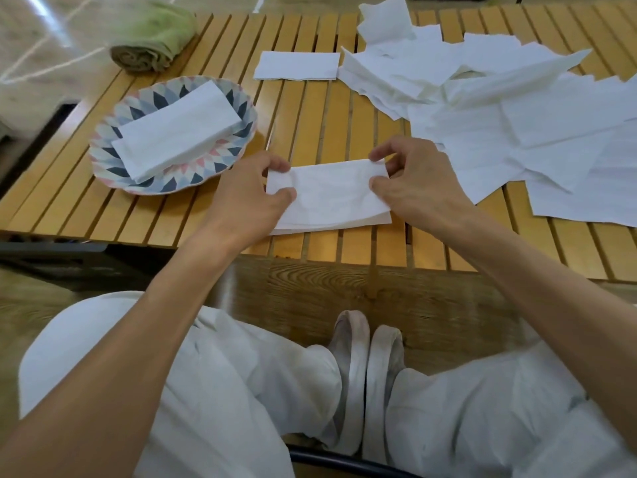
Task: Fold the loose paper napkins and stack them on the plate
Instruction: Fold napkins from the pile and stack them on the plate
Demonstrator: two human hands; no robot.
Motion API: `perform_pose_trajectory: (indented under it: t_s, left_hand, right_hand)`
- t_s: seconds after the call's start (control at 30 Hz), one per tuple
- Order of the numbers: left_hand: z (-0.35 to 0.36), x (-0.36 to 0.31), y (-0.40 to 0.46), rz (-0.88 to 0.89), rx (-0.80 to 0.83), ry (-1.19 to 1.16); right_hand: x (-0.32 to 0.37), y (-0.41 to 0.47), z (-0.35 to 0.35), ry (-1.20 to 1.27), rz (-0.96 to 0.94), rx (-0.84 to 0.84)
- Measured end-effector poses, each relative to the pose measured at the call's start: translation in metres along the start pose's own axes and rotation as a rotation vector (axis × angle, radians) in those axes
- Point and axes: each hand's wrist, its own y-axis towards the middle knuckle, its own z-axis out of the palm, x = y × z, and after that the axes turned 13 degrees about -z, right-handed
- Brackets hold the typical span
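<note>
Left hand (pixel 256 193): its fingers pinch the left end of the napkin (pixel 331 196).
Right hand (pixel 413 177): its fingers pinch the right end of the same napkin.
Napkin: white, partly folded, lying on the slatted wood surface (pixel 172 219) near the front edge, just right of the plate (pixel 238 98).
Plate: has a blue and pink pattern, with a stack of folded napkins (pixel 175 131) on it.
Loose napkins (pixel 517 98): a big messy pile on the right side of the surface.
One folded napkin (pixel 298 65): lies flat further back, beside the pile.
Green towel (pixel 155 36): rolled up at the far left corner.
</note>
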Motion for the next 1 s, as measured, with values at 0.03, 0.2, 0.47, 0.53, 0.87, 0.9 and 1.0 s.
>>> perform_pose_trajectory:
  t_s: [0.03, 0.2, 0.47, 0.53, 0.87, 0.9, 1.0]
  left_hand:
    - [0.001, 0.000, 0.000, 0.005, 0.002, 0.017]
    - [0.006, 0.004, 0.000, 0.042, -0.034, 0.125]
    - [0.015, 0.006, -0.002, 0.104, -0.125, 0.345]
    - [0.016, 0.006, -0.005, 0.184, -0.196, 0.453]
    - [0.050, 0.010, -0.009, 0.323, 0.145, 0.633]
    - [0.050, 0.010, -0.008, 0.325, 0.143, 0.640]
    - [0.052, 0.011, -0.007, 0.328, 0.139, 0.645]
  right_hand:
    - [-0.001, -0.001, 0.000, -0.003, 0.007, 0.005]
    - [-0.005, -0.005, 0.005, -0.044, -0.024, 0.039]
    - [-0.009, -0.007, 0.010, -0.192, -0.074, 0.075]
    - [-0.009, -0.008, 0.010, -0.313, -0.121, 0.074]
    - [-0.014, -0.021, 0.021, -0.555, -0.335, 0.472]
    - [-0.015, -0.021, 0.021, -0.558, -0.330, 0.481]
    - [-0.014, -0.022, 0.015, -0.526, -0.307, 0.481]
